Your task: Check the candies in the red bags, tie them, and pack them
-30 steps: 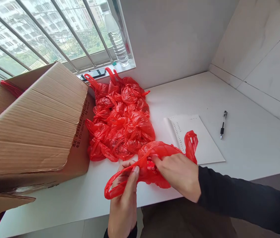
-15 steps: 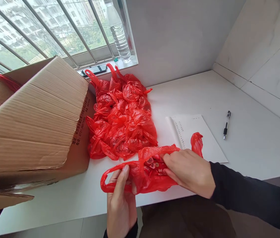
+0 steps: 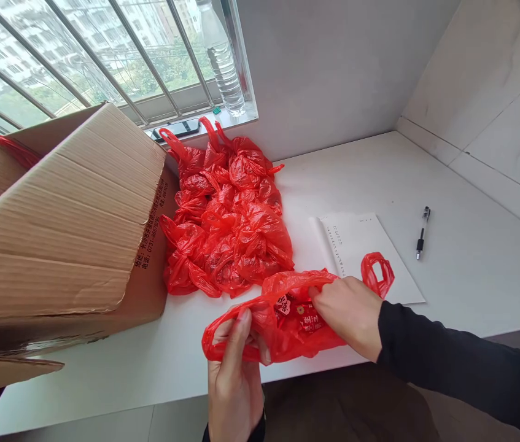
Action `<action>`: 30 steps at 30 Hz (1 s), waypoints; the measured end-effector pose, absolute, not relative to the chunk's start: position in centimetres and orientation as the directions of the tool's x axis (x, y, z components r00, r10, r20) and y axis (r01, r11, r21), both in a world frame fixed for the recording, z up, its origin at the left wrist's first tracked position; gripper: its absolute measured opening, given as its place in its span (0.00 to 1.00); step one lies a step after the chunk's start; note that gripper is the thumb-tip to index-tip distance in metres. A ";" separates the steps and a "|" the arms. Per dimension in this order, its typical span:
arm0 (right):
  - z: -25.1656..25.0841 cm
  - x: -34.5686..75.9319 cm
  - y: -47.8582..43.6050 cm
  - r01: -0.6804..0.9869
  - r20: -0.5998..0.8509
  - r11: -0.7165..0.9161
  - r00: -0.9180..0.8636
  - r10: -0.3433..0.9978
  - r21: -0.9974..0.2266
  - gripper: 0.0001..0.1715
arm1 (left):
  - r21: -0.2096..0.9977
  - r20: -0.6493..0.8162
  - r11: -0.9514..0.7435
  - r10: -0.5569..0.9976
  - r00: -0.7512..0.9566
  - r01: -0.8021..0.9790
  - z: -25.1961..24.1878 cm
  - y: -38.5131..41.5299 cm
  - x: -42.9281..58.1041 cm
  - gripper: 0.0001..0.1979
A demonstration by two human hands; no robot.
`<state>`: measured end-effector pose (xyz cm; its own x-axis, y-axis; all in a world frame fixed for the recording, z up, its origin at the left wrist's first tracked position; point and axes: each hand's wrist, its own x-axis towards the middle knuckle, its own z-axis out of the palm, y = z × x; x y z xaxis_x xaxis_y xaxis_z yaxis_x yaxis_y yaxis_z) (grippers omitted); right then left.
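A thin red plastic bag (image 3: 287, 344) lies open sideways at the table's front edge. My left hand (image 3: 236, 368) grips it by its left handle loop, thumb on top and fingers behind the film. My right hand (image 3: 352, 310) reaches into the mouth of the bag; its fingertips are hidden inside, so what they touch cannot be made out. Red printed packets (image 3: 308, 318) with white and gold characters show within the bag. The bag's other handle (image 3: 378, 275) sticks up beyond my right wrist, over the notebook.
Several knotted red plastic bags (image 3: 227, 215) are heaped behind my hands. A large open cardboard box (image 3: 57, 215) stands at left. An open notebook (image 3: 370, 245) and a pen (image 3: 422, 233) lie at right. A water bottle (image 3: 225, 67) and a phone (image 3: 181, 129) rest on the windowsill.
My left hand has moved slightly right with the handle loop. My right hand has shifted a little and more of the packets shows. The far handle has opened into a loop.
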<state>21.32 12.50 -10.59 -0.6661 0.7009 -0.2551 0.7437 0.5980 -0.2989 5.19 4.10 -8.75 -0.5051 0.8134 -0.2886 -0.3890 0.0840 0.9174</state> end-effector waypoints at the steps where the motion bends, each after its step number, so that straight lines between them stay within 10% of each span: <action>1: -10.4 21.4 12.6 0.753 -0.278 0.603 -0.657 0.700 -0.261 0.06 | 0.919 -0.286 0.086 0.817 -0.501 -0.385 -8.8 4.1 5.2 0.16; 13: -10.1 21.0 11.2 0.664 -0.385 0.738 -0.717 0.582 -0.122 0.11 | 0.925 -0.262 0.035 0.781 -0.567 -0.380 -8.9 3.9 5.1 0.13; 19: -10.9 18.9 11.9 0.657 -0.195 0.723 -0.754 0.627 -0.214 0.25 | 0.926 -0.261 0.040 0.786 -0.560 -0.376 -9.0 4.0 5.3 0.13; 30: -11.7 17.8 11.6 0.608 -0.181 0.712 -0.790 0.585 -0.351 0.12 | 0.940 -0.221 0.016 0.791 -0.571 -0.341 -8.9 3.9 5.2 0.14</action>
<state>17.84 11.55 -11.66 -0.7903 0.5854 -0.1807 0.6078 0.7122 -0.3511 5.19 3.87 -8.85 -0.5712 0.7906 -0.2208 -0.3410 0.0162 0.9399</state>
